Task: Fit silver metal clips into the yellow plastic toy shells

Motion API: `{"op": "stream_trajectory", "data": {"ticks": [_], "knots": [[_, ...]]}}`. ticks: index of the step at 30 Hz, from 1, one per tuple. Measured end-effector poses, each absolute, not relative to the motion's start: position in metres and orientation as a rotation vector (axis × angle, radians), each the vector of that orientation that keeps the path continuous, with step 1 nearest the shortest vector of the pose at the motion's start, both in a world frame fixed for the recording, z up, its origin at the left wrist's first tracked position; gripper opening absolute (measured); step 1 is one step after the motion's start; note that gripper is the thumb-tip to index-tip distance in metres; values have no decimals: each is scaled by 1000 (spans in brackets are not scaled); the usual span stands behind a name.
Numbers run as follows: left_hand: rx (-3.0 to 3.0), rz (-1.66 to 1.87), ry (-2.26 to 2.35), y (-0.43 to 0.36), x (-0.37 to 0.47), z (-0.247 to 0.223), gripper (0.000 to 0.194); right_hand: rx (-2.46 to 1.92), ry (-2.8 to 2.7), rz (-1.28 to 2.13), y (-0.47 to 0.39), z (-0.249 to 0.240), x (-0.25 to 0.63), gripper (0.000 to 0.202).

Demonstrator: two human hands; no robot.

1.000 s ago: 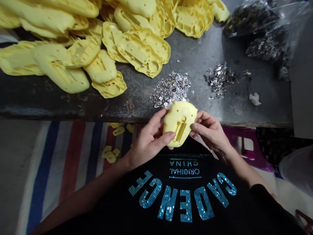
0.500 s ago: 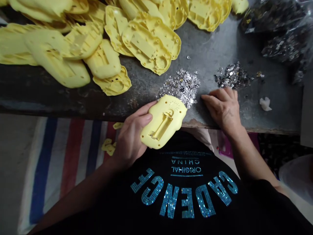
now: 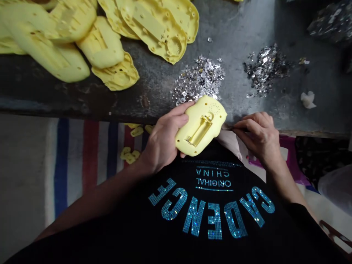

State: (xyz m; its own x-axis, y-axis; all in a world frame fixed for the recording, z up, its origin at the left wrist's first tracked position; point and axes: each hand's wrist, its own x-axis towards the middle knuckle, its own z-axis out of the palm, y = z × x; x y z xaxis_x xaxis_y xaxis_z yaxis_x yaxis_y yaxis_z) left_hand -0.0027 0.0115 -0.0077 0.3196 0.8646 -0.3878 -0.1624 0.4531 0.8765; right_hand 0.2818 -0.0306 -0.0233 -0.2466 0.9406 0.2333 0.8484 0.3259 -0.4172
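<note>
Two hands are at work here: your left hand [image 3: 162,141] grips one yellow plastic case [image 3: 188,128], thumb over its side edge and fingers beneath. The case is just in front of the tabletop [image 3: 236,22], tilted, its long slot facing up. Your right hand [image 3: 260,135] has its fingertips drawn together at the tabletop's edge; whether they pinch anything, you can't fairly tell from this view.

The case should feel light and stiff, its smooth skin perhaps a little slippery. Take it by the long side edges, sparing the slot, whose thin walls look the likeliest part to crack. You can count four small round holes near its corners.

Beyond it, two loose piles of metal bits lie apart: a nearer pile [image 3: 200,79] and a darker pile [image 3: 265,69], the bits too many to count. Further right are one white scrap [image 3: 308,99] and one bag [image 3: 334,22]. To your left, at least seven yellow shells [image 3: 158,27] overlap. Below, at least four small yellow pieces [image 3: 129,157] lie on one striped sheet [image 3: 90,154].
</note>
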Motion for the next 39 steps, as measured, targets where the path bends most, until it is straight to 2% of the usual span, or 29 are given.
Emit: {"op": "stream_trajectory", "data": {"ticks": [4,9,12,18,21,29,35,39], "knots": [[642,738,997,10,2,3,59,-1587,-2148,247,-35,-23,284,4],[670,726,936,9,0,8,53,-1613,-2107,148,-42,-31,284,9],[708,706,913,6,-4,4,51,-1627,-2059,154,-44,-29,280,4],[758,678,872,1,-6,0,47,-1431,-1623,899,-35,6,255,14],[774,689,857,-1,-5,2,44,-1361,-1619,1088,-23,24,243,19],[789,724,816,-4,-3,4,33,-1411,-1860,952,-6,40,236,21],[839,736,834,-5,-1,7,37,-1473,-1989,887,-3,55,235,18],[859,741,860,-4,-1,5,38,-1519,-2091,729,-2,61,230,17]]}}
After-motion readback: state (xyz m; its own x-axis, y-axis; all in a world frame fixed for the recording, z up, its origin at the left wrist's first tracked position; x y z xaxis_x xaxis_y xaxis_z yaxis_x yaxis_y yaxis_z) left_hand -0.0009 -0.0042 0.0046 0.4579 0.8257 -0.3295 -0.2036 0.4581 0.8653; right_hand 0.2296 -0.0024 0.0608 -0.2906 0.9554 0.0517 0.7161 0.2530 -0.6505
